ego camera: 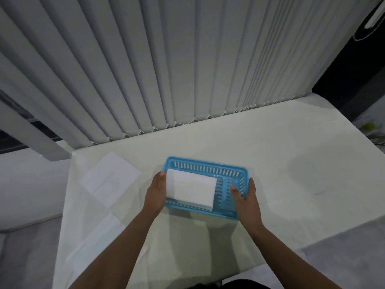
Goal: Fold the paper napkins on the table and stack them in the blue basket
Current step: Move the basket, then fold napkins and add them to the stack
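Note:
The blue basket (208,166) stands on the white table in the middle of the view. A folded white napkin (190,187) lies over its left half, resting on the near rim. My left hand (155,192) holds the napkin by its left edge, thumb at the far corner. My right hand (246,198) grips the basket's right end, with the thumb outside the wall and a finger inside. Two flat unfolded napkins lie to the left of the basket: one farther back (110,178) and one nearer to me (98,240).
A pale cloth covers the table (291,174), and its left edge runs close to the flat napkins. Vertical grey blinds (166,69) hang right behind the table's far edge. Dark furniture (358,80) stands at the far right.

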A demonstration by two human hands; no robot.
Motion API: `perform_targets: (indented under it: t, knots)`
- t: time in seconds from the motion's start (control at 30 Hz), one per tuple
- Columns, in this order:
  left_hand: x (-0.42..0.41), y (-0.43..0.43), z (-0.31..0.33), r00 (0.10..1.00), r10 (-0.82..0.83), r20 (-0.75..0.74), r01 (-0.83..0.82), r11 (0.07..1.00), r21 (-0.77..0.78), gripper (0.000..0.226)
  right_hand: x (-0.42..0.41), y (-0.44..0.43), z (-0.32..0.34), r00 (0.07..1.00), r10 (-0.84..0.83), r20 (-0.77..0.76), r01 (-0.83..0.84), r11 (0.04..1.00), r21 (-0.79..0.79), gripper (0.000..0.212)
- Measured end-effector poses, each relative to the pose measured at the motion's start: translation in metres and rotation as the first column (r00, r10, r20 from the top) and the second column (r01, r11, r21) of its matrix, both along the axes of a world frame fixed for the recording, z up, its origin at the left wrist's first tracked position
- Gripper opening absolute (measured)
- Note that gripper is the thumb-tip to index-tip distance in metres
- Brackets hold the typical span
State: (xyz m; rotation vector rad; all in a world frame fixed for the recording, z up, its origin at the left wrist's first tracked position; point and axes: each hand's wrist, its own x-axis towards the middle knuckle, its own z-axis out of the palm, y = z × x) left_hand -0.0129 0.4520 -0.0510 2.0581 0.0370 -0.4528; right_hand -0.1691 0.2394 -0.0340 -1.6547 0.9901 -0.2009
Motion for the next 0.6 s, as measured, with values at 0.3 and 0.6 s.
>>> perform_targets:
  t: [0.3, 0.6]
  knots:
    - [0.027, 0.094, 0.009, 1.0, 0.01, -0.021, -0.01, 1.0, 0.014, 0.056, 0.031, 0.092, -0.007, 1.0, 0.003, 0.025, -0.004, 0.999, 0.036, 0.065]
    - [0.037, 0.129, 0.007, 0.982, -0.11, -0.155, 0.083, 0.981, -0.173, 0.053, 0.024, 0.129, -0.016, 0.998, -0.059, 0.001, 0.059, 0.998, -0.014, 0.053]
